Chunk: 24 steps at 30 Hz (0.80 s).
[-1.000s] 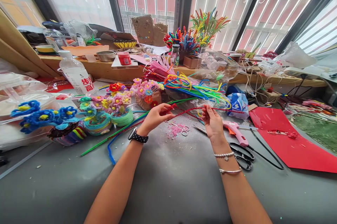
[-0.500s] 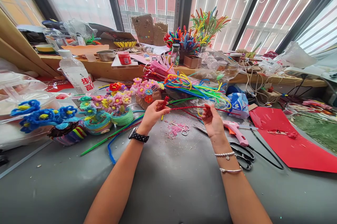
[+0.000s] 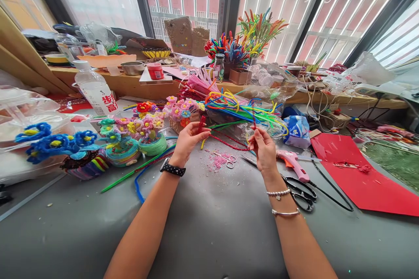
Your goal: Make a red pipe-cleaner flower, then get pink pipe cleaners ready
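Red stem (image 3: 202, 125) up over table (image 3: 209, 226). Left hand (image 3: 188, 140) grip pinching its bunched end, right hand (image 3: 264, 148) pinching near tail (image 3: 254, 114). Tail swung from sideways to upright; reads as bending now, not stretching.

The left hand (image 3: 186, 142) and right hand (image 3: 263, 150) pinch, apart, both forearms (image 3: 145, 222) extended forward.

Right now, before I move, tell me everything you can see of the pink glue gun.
The glue gun looks like pink plastic with an orange trigger. It lies on its side on the grey table, right of the right hand, which seems to hide its nozzle. A translucent stick and black cable extend from it. Nothing grips it.
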### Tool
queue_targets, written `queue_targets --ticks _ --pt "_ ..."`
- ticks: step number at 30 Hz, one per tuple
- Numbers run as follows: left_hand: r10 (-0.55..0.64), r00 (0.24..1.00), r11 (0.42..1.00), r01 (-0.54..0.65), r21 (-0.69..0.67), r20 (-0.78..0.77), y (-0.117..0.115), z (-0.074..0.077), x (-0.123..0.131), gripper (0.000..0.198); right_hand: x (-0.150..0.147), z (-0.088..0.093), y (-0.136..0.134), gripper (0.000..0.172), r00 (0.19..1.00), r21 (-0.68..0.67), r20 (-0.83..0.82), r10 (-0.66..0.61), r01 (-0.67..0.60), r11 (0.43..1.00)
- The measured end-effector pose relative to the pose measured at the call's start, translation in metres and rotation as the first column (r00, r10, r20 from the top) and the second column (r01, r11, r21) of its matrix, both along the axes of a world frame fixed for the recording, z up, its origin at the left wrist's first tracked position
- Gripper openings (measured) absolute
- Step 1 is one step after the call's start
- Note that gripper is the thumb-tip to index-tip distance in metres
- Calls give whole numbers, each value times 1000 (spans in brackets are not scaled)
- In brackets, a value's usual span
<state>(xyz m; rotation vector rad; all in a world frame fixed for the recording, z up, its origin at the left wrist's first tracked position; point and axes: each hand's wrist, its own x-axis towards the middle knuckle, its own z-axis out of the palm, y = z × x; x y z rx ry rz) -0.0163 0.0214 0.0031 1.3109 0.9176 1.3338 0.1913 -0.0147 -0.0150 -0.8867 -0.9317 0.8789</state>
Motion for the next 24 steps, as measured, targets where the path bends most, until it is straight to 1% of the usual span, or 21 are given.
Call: queue_targets --ticks 2,4,6,8,12,19,24 --pt "23 1000 1000 -23 21 -11 0 0 0 39 -3 -2 0 22 973 12 229 -31 29 1000" --pt "40 999 999 -40 34 -7 0 1 0 40 -6 -4 -1 22 899 28 437 -41 32 999" --pt "36 999 998 -36 49 1 0 1 0 41 -8 -6 -1 21 824 54 564 -54 28 998" --pt "17 1000 998 -17 66 8 0 2 1 41 -9 -6 -2 21 764 89 641 -75 23 996" --pt "-6 1000 997 7 81 -3 -1 4 3 40 -11 -6 -3 21 678 139 728 -103 2 990" --pt "-29 1000 996 29 89 1 -2 4 3 39 -10 -7 -2 23 672 143 732 -110 5 990" --pt "-38 999 996 39 81 -10 -2 3 2 38 -11 -5 -3 22 644 146 757 -106 -8 989"
